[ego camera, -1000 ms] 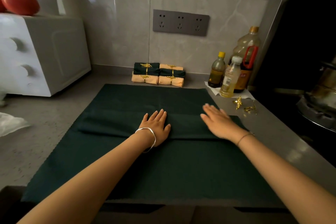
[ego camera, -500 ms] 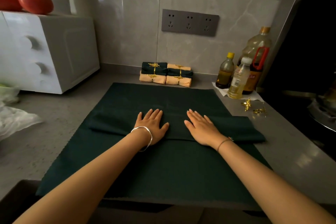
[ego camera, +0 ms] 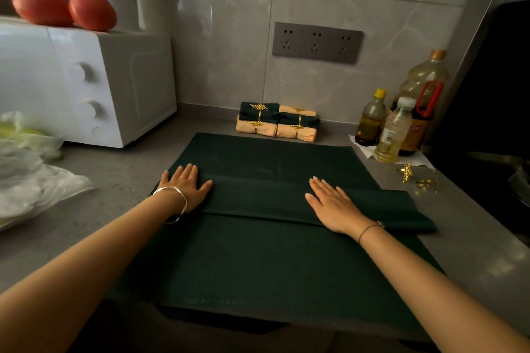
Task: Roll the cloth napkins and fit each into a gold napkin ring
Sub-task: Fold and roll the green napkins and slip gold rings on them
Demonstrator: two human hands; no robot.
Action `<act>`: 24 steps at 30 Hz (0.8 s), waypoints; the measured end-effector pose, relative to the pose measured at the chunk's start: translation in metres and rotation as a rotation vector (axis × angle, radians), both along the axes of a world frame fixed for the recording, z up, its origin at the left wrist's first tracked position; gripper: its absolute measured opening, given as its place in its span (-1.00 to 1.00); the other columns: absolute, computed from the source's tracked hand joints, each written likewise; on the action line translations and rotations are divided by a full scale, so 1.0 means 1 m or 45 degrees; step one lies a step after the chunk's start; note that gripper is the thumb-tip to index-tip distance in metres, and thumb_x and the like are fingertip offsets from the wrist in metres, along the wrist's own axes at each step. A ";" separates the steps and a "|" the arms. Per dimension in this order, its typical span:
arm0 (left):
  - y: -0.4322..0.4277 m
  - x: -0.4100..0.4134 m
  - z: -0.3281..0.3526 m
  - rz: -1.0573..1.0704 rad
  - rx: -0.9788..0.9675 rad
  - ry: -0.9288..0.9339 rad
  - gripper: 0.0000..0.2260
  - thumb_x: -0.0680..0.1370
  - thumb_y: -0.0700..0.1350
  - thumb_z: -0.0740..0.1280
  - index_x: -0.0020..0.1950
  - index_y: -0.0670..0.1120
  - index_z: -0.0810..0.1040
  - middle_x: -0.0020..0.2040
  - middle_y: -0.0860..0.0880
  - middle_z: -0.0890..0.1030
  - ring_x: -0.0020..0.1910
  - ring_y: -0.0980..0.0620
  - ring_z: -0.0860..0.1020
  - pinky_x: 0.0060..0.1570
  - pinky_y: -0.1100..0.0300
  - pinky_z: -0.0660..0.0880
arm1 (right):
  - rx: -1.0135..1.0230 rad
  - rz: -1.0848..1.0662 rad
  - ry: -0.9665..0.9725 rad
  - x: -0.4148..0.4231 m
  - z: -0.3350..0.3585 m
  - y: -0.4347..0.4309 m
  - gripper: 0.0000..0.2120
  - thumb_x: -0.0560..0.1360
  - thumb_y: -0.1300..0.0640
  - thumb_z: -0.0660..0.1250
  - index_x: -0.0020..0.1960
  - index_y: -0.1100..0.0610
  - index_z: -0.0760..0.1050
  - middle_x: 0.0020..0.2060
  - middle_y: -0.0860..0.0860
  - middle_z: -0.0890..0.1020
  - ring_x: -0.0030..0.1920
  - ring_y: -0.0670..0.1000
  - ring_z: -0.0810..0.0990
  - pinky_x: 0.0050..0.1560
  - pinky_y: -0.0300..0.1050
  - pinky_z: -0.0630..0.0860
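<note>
The left hand [ego camera: 186,189] and right hand [ego camera: 334,206] are laid flat, fingers straight and nothing gripped, on the folded band of the green napkin [ego camera: 272,261] spread on the table [ego camera: 120,169]. They have been slid apart from mid-fold, so the crease is judged smoothed for rolling. The gold rings [ego camera: 406,171] are left untouched nearby.
</note>
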State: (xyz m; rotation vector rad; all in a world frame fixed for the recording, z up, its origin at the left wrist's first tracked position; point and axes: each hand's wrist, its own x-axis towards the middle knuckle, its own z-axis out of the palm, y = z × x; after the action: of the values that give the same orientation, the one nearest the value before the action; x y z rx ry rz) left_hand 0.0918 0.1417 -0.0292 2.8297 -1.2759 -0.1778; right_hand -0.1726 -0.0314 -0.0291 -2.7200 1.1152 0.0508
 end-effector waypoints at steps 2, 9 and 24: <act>-0.005 0.001 0.008 0.022 0.076 -0.054 -0.35 0.59 0.25 -0.14 0.54 -0.13 -0.09 0.56 -0.06 -0.09 0.53 -0.03 -0.14 0.47 -0.03 -0.21 | 0.050 0.002 -0.026 0.000 0.003 -0.001 -0.45 0.63 -0.14 -0.16 0.54 0.04 -0.17 0.53 -0.07 -0.13 0.51 -0.09 -0.16 0.48 -0.07 -0.19; -0.059 -0.062 0.044 -0.562 -0.253 0.207 -0.53 0.58 0.16 0.13 0.43 -0.01 0.28 0.41 -0.05 0.32 0.37 -0.05 0.33 0.34 0.00 0.31 | 0.031 0.191 -0.399 -0.011 0.027 0.035 -0.54 0.59 -0.14 0.10 0.46 -0.05 0.25 0.44 -0.12 0.29 0.44 -0.11 0.24 0.41 -0.14 0.18; -0.110 -0.072 0.032 -0.568 -0.124 0.387 -0.73 0.55 0.05 0.28 0.16 -0.08 0.45 0.06 -0.04 0.46 0.02 0.01 0.46 0.05 0.14 0.41 | -0.408 0.689 -0.374 -0.003 0.016 0.063 -0.72 0.57 0.03 0.22 0.23 0.05 0.55 0.13 -0.03 0.61 0.13 -0.02 0.56 0.12 -0.05 0.51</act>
State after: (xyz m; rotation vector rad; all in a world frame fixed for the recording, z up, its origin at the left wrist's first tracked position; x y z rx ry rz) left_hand 0.0200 0.0320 0.0030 2.2836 -1.7532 -0.5162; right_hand -0.1756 0.0313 -0.0128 -3.0917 0.3110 -0.4678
